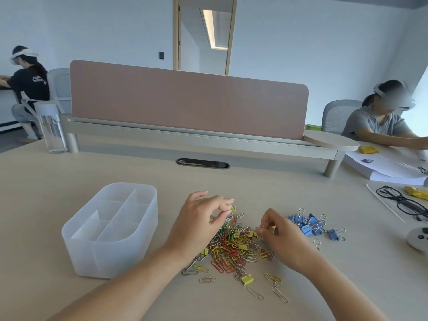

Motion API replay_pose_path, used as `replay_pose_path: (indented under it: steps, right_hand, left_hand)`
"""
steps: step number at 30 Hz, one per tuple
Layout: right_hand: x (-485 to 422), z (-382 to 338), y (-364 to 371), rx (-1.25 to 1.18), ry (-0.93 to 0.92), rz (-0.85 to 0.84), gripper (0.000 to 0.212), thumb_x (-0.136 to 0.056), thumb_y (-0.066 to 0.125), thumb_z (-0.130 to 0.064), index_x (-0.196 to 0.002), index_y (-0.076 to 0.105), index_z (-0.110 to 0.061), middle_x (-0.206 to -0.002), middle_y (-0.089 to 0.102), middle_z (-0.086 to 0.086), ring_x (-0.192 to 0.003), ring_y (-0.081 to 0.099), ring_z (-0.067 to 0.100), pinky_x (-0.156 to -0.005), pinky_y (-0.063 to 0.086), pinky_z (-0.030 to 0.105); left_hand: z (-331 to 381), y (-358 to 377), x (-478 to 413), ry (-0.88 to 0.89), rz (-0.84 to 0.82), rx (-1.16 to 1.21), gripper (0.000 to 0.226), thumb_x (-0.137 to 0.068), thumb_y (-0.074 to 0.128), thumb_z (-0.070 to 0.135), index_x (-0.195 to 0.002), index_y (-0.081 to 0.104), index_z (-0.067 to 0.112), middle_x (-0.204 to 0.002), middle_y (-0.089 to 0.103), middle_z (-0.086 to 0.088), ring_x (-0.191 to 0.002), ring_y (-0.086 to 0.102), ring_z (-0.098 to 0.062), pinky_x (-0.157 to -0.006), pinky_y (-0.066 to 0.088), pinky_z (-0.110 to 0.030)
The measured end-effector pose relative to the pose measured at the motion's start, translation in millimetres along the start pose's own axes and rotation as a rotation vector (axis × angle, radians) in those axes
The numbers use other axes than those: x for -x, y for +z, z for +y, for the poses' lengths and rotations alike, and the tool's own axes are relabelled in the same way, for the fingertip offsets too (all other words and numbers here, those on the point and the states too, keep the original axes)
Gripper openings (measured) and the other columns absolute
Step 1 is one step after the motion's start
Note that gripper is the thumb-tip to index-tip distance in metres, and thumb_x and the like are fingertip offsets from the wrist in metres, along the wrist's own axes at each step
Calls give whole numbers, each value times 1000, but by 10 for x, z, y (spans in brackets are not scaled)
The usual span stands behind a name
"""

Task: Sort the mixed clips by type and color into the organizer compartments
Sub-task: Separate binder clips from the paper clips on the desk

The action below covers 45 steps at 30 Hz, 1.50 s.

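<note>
A frosted plastic organizer (104, 259) stood on the pale table (46, 195), left of the work, its inside split by thin walls into several compartments. To its right lay the pile of clips (234, 245), a tangle of silver, yellow, red and green paper clips with a few yellow binder clips mixed in. It sat just beside the organizer but did not touch it.

The left hand (199, 221) hovered over the far left side of the pile. Its thumb and forefinger were pressed together on a small clip (229, 212) at the pile's far edge, and the other fingers were raised and spread; whether that clip was a paper clip or a binder clip could not be told. The right hand (286, 240) rested at the right side of the pile with its fingers curled in, pinching a yellow clip (273, 229) between thumb and fingertips.

A separate group of blue binder clips (309, 224) lay on the table right of the right hand, apart from the mixed pile. Nearer the person, a yellow binder clip (247, 280) and a few loose paper clips (255, 294) lay scattered around the pile's near edge.

At the far right lay a pair of black glasses (404, 202), with a stack of paper (384, 169) beyond them. A clear water bottle (51, 129) stood at the far left, next to a pink screen (185, 100) that ran across the far side of the table.
</note>
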State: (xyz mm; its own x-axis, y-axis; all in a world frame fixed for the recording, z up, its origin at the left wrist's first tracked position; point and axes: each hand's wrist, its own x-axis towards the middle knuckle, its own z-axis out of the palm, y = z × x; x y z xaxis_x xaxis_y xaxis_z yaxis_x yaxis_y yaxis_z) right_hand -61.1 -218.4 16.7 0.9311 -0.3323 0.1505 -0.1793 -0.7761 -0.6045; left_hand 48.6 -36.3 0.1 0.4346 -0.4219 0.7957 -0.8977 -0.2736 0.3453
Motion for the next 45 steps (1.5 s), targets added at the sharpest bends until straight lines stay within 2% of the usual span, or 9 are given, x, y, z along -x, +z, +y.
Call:
replay_pose_path:
  steps: [6, 11, 17, 22, 29, 33, 36, 40, 45]
  right_hand:
    - [37, -63, 2, -42, -99, 27, 16, -98, 54, -20, -85, 45, -20, -64, 57, 3, -46, 44, 5, -48, 38, 17]
    - [48, -54, 27, -129, -165, 93, 18, -97, 55, -13, -87, 43, -22, -75, 63, -5, -51, 52, 6, -51, 45, 20]
    - [-73, 77, 104, -461, 13, 120, 19, -99, 48, -5, -96, 54, -22, -90, 67, 2, -54, 48, 6, -58, 42, 24]
    - [-86, 86, 135, -419, 25, 85, 30, -99, 44, -4, -95, 67, -24, -84, 67, -5, -56, 47, 1, -60, 38, 21]
    - [-91, 18, 6, -1568, 389, -51, 26, -96, 33, -4, -100, 59, -1, -73, 45, 6, -55, 31, 12, -48, 28, 21]
    - [-81, 20, -52, -1778, 456, -121, 25, -96, 43, -25, -94, 59, -5, -73, 43, 6, -55, 30, 12, -42, 31, 20]
    - [-69, 46, -62, -1765, 468, -140, 35, -94, 52, -38, -81, 56, -6, -73, 44, 6, -54, 30, 13, -41, 31, 19]
    - [-69, 42, -22, -1555, 449, -67, 28, -97, 46, -22, -73, 48, -9, -71, 46, 5, -46, 28, 10, -37, 22, 18]
    - [-86, 63, 83, -712, 123, 115, 26, -104, 32, -7, -90, 53, -12, -64, 46, 3, -44, 29, 10, -42, 25, 23]
  left_hand:
    - [51, -59, -4, 163, -102, -7, 23, -89, 57, 16, -102, 44, 30, -104, 73, 1, -104, 65, -17, -103, 44, -27]
    - [40, -85, -17, 198, -116, 8, 24, -87, 62, 9, -92, 44, 25, -105, 71, 1, -99, 66, -12, -93, 52, -27]
    - [78, -97, -27, -370, 61, 457, 15, -86, 70, 3, -86, 57, 10, -97, 73, 7, -96, 69, -5, -85, 54, -22]
    - [49, -125, -48, -568, 12, 604, 13, -93, 62, 11, -100, 69, 19, -92, 72, 5, -84, 70, -10, -84, 56, -30]
    - [103, -151, -97, -691, -59, 707, 22, -98, 53, 26, -102, 74, 20, -71, 64, 16, -60, 51, -5, -62, 46, -20]
    - [36, -163, -94, -741, -108, 576, 34, -101, 42, 38, -87, 64, 16, -64, 50, -3, -56, 46, -10, -55, 39, -21]
    - [-44, -147, -83, -709, -115, 451, 29, -104, 37, 30, -87, 57, 17, -72, 59, -4, -57, 47, -13, -52, 36, -22]
    - [-98, -176, -72, -687, -127, 327, 28, -104, 32, 13, -95, 56, 26, -65, 52, 1, -49, 39, -11, -48, 34, -25]
    - [-52, -261, -69, -642, -211, 257, 32, -103, 31, 21, -93, 61, 25, -58, 46, 1, -41, 33, -5, -46, 30, -21]
